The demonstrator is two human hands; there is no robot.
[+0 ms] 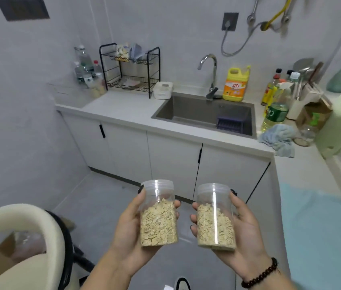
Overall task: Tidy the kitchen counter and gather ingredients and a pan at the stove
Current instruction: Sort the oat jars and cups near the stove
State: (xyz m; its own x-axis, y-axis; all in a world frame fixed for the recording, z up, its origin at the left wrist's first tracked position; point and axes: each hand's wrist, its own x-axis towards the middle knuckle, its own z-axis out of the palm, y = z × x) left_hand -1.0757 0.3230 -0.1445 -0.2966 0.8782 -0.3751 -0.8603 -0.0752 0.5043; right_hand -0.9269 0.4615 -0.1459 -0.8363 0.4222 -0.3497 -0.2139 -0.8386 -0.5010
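Note:
My left hand (127, 231) grips a clear plastic jar of oat flakes (158, 214), upright and a little over half full. My right hand (244, 231) grips a second, matching jar of oat flakes (215, 218), also upright. Both jars have clear lids on. I hold them side by side at waist height over the grey floor, in front of the white cabinets below the counter (127, 110). A bead bracelet sits on my right wrist.
A sink (188, 110) with a faucet (211, 74) is set in the counter. Left of it stand a black wire rack (131, 70), a white box (163, 90) and bottles. A yellow detergent jug (235, 84), oil bottles (274, 116) and a blue cloth (278, 139) lie right. A cream chair (25, 243) is at lower left.

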